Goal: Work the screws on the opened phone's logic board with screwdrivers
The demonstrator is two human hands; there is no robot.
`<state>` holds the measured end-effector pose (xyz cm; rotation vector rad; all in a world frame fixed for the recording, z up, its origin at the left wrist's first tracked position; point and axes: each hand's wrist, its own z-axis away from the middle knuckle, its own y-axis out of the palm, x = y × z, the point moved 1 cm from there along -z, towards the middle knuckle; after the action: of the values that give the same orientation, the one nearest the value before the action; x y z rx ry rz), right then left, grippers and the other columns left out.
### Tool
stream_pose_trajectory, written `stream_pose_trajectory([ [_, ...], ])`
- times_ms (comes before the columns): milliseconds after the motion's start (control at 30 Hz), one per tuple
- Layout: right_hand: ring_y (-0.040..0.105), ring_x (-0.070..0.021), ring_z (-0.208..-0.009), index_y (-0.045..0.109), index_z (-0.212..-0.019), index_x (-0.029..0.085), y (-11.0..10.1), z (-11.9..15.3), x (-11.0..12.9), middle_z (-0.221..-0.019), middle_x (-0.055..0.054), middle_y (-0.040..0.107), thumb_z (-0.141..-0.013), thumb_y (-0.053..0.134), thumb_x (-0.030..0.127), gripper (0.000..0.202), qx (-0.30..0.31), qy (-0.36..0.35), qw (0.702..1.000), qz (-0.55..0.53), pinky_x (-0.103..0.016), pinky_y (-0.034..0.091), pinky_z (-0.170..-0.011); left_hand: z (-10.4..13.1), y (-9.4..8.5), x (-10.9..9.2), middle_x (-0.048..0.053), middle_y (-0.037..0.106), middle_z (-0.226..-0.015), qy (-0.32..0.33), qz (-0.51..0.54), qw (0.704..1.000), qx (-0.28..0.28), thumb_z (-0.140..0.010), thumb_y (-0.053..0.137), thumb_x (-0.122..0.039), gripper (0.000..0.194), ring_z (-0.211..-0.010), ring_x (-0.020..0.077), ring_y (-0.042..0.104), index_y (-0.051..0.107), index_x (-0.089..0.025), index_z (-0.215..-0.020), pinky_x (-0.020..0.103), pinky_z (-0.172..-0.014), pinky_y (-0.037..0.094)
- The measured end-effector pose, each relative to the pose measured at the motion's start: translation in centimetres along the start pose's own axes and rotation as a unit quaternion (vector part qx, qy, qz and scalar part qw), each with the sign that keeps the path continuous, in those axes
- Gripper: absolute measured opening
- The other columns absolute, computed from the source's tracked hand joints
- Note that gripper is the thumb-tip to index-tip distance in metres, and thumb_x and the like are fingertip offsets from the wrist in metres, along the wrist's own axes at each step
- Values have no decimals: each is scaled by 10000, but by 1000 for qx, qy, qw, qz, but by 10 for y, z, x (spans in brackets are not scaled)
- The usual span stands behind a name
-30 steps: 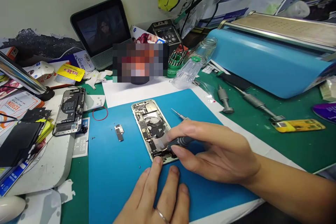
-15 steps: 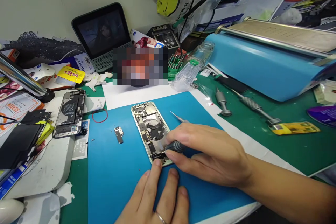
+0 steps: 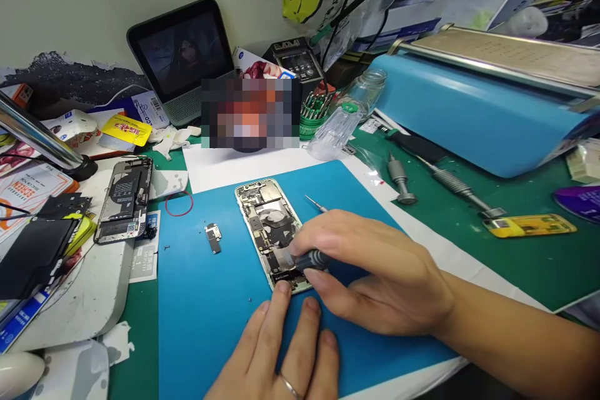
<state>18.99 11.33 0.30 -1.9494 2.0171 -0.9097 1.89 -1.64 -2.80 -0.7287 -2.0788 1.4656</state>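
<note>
An opened phone (image 3: 276, 225) lies on the blue mat (image 3: 201, 325), with its inner boards and screw points showing. My right hand (image 3: 375, 269) pinches the dark grey ribbed handle of a screwdriver (image 3: 313, 260) over the phone's lower part; its tip cannot be made out. At the phone's bottom edge, the index fingertip of my left hand (image 3: 285, 350) rests on the frame. The other left fingers lie apart on the mat. Beyond my right hand, a thin silver tool tip (image 3: 314, 201) shows, its rest hidden. Left of the phone lies a small circuit board (image 3: 213, 238).
A red rubber band (image 3: 179, 204) and tiny screws lie on the mat. Another opened phone (image 3: 124, 200) sits at left. To the right are a grey screwdriver (image 3: 399, 181), a yellow part (image 3: 534, 225) and a blue machine (image 3: 459, 119). A screen (image 3: 185, 62) stands behind.
The thumb of my right hand has moved slightly right along the handle, and the fingers look a little wider apart. The camera view has shifted a little. My left hand stays on the phone's edge.
</note>
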Motion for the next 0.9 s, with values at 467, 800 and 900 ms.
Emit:
stream_pose_trajectory([
  [467, 721, -181, -702, 486, -1418, 146, -5, -4, 0, -844, -65, 774, -1024, 524, 167, 396, 8, -26, 1000, 10, -329, 604, -621, 7, 7, -1, 177, 484, -1583, 42, -6, 999, 4, -1071, 564, -332, 408, -1476, 384, 448, 561, -122, -1422, 531, -1227, 408],
  [800, 720, -199, -779, 584, -1279, 153, -10, -3, 3, -897, -87, 776, -949, 547, 104, 336, 20, -11, 998, 51, -386, 635, -711, 6, 8, 0, 181, 496, -1572, 51, -2, 999, -8, -1062, 584, -327, 396, -1482, 390, 436, 580, -114, -1397, 519, -1227, 412],
  [900, 725, -218, -888, 589, -1256, 157, -11, -2, 3, -946, -105, 776, -910, 529, 75, 361, 21, -9, 997, 71, -402, 634, -768, 6, 8, 0, 175, 480, -1587, 31, -8, 999, 5, -1057, 595, -308, 393, -1487, 394, 428, 576, -122, -1403, 520, -1218, 425],
])
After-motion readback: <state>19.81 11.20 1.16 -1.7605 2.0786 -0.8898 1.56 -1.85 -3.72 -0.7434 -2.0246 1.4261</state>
